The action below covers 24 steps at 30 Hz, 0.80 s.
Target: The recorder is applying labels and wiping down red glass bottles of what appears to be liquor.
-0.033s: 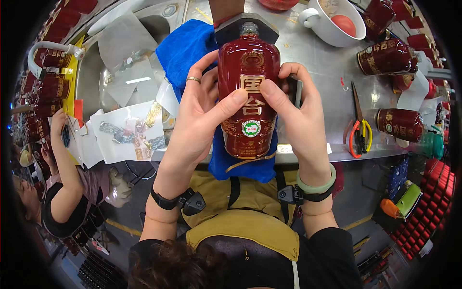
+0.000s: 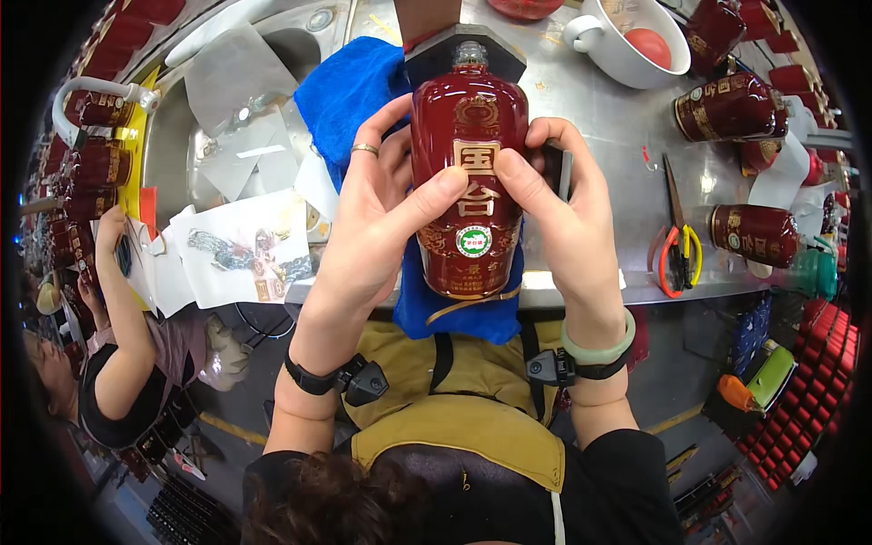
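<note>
A glossy dark red bottle with gold lettering and a small round green-and-white sticker lies between my hands, its clear glass neck pointing away from me. My left hand clasps its left side, thumb pressed across the front beside the gold characters. From the right, my right hand grips it, the thumb tip at the upper gold character. Fingers of both hands curl partly out of sight behind the bottle. Under its base is a blue cloth; the neck rests at a dark angular block.
Scissors with red and yellow handles lie to the right, near several red bottles. A white mug stands at the back. On the left are sheets with stickers, a sink and a co-worker's arm.
My right thumb has shifted very slightly to the right on the bottle. A gold patch seen on the sticker sheet at left no longer shows. The bottle stays in place.
</note>
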Each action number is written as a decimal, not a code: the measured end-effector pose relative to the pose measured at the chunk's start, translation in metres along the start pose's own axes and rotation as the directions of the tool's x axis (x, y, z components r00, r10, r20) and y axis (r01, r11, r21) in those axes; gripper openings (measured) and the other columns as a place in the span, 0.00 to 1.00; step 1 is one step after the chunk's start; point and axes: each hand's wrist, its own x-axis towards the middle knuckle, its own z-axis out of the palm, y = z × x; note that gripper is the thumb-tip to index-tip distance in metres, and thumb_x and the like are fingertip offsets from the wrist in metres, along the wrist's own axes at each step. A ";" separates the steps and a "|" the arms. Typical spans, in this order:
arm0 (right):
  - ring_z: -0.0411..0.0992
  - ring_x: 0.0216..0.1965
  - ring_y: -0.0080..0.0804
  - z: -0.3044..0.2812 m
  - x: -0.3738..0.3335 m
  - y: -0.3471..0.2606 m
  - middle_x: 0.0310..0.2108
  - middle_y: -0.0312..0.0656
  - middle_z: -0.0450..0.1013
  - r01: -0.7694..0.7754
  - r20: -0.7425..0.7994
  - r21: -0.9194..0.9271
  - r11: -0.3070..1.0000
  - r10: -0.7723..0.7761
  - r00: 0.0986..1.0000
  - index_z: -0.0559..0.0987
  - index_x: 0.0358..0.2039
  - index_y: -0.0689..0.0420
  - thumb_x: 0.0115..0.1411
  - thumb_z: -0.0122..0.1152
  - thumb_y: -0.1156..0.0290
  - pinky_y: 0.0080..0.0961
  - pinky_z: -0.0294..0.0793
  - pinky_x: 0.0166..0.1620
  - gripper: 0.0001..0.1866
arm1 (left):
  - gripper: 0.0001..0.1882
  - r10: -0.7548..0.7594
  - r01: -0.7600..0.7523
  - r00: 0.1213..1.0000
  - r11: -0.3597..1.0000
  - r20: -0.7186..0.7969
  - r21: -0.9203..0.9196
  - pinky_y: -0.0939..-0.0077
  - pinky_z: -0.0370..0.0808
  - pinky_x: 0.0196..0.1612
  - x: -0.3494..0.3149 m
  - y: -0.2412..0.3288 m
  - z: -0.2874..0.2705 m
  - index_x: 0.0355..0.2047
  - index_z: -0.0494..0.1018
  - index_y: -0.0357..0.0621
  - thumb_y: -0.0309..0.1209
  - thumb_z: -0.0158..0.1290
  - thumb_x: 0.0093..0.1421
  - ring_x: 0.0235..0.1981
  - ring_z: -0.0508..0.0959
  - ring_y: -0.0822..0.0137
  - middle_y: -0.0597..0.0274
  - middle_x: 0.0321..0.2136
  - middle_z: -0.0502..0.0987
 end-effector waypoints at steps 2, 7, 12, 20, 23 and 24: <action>0.62 0.40 0.16 -0.004 0.000 0.000 0.38 0.31 0.68 -0.026 0.015 0.033 0.999 0.025 1.000 0.71 0.45 0.58 0.63 0.68 0.69 0.16 0.66 0.43 0.16 | 0.44 -0.006 0.006 1.000 1.000 -0.018 0.001 0.61 0.66 0.65 -0.001 -0.001 -0.001 0.68 0.49 0.35 0.29 0.64 0.60 0.62 0.68 0.59 0.47 0.60 0.65; 0.65 0.41 0.17 -0.012 0.005 -0.005 0.38 0.32 0.69 0.055 0.026 -0.097 0.994 -0.053 0.998 0.72 0.48 0.59 0.64 0.68 0.66 0.16 0.66 0.45 0.18 | 0.46 -0.023 0.023 1.000 1.000 -0.019 -0.021 0.61 0.65 0.66 0.000 0.000 0.000 0.69 0.48 0.35 0.28 0.65 0.59 0.63 0.67 0.59 0.46 0.62 0.64; 0.73 0.40 0.39 -0.022 0.020 -0.033 0.40 0.44 0.76 0.595 0.248 -0.644 0.481 -0.604 0.757 0.72 0.59 0.61 0.63 0.59 0.77 0.32 0.71 0.49 0.23 | 0.54 -0.016 0.015 1.000 1.000 0.024 0.015 0.61 0.62 0.69 -0.009 -0.003 -0.006 0.71 0.44 0.35 0.26 0.69 0.54 0.67 0.64 0.57 0.45 0.66 0.59; 0.74 0.38 0.38 0.003 0.023 -0.073 0.36 0.42 0.78 0.758 0.569 -0.643 0.111 -0.592 0.570 0.79 0.51 0.60 0.49 0.63 0.88 0.31 0.75 0.42 0.26 | 0.57 0.096 -0.100 0.995 0.957 0.029 0.274 0.59 0.61 0.69 -0.017 -0.006 -0.004 0.71 0.47 0.36 0.31 0.73 0.49 0.68 0.61 0.56 0.47 0.67 0.58; 0.74 0.39 0.40 0.007 0.016 -0.071 0.34 0.42 0.77 0.771 0.579 -0.595 0.227 -0.545 0.607 0.81 0.42 0.59 0.49 0.63 0.88 0.32 0.75 0.42 0.19 | 0.58 0.145 -0.142 0.989 0.928 0.018 0.345 0.59 0.63 0.68 -0.018 -0.009 -0.003 0.71 0.48 0.36 0.33 0.74 0.48 0.66 0.64 0.56 0.47 0.65 0.60; 0.74 0.39 0.40 0.005 0.016 -0.071 0.34 0.42 0.77 0.771 0.577 -0.596 0.222 -0.550 0.604 0.81 0.42 0.59 0.49 0.63 0.88 0.32 0.75 0.42 0.19 | 0.59 0.143 -0.125 0.990 0.879 -0.004 0.461 0.59 0.64 0.66 -0.020 -0.005 0.001 0.70 0.48 0.35 0.34 0.75 0.47 0.64 0.65 0.55 0.47 0.64 0.61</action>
